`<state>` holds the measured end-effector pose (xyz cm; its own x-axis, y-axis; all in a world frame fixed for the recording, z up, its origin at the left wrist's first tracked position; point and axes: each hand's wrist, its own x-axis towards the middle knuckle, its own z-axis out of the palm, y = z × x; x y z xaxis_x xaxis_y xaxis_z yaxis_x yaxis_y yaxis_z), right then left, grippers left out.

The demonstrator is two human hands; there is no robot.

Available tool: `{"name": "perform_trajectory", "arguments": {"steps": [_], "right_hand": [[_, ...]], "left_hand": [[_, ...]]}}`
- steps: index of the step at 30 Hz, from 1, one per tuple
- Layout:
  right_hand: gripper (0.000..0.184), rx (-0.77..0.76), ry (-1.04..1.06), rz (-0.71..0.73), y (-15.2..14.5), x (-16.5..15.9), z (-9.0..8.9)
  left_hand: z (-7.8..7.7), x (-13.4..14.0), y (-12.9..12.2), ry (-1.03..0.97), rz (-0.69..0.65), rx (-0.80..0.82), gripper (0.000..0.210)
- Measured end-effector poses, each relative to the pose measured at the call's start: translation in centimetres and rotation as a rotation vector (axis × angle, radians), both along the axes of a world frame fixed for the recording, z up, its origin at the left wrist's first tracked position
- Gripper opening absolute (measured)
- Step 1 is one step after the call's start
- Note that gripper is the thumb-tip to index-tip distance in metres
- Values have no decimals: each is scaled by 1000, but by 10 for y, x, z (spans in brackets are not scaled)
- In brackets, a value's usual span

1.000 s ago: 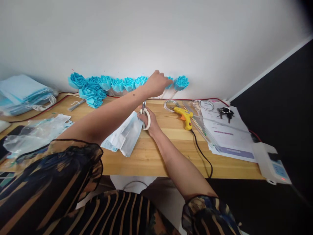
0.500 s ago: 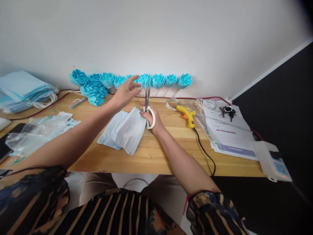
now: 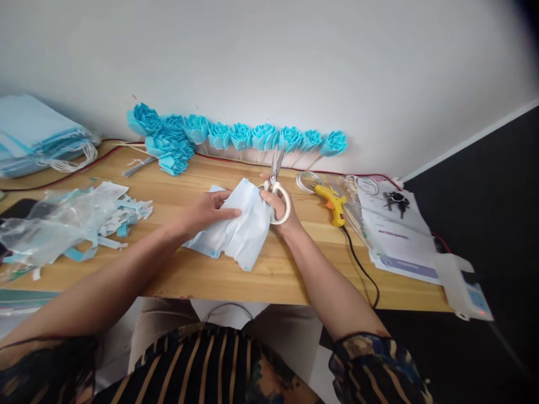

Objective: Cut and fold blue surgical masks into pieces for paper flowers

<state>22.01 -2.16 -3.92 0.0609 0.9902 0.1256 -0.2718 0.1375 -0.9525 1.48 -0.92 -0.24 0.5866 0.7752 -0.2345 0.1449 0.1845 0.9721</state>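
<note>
Keys (image 3: 396, 200) on printed papers (image 3: 400, 235); white power strip (image 3: 457, 278) at right end of table (image 3: 261, 289), red light (image 3: 482, 313) lit

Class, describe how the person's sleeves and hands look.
The left sleeve and right sleeve are dark, ending near the elbows; the right one shows tan stripes and a gathered edge. The left hand and right hand wear no gloves.

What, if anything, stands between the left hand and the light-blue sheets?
Nothing visible: the left hand touches the sheets, its thumb lying on them. The scissors in the right hand are at the sheets' other side, not between.
</note>
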Motion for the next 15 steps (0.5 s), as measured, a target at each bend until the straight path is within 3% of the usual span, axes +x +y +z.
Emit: {"name": "perform_trajectory", "arguments": {"steps": [3,11,15], "right_hand": [[36,-14,28,-7,1,2,-2],[37,-20,82,-37,6,6,-4],[40,20,208,-149,14,22,6]], "left_hand": [[-5,-2,0,5,75,-55,47],[-4,1,-1,-13,154,-89,42],[-4,0,0,-14,184,-64,36]]}}
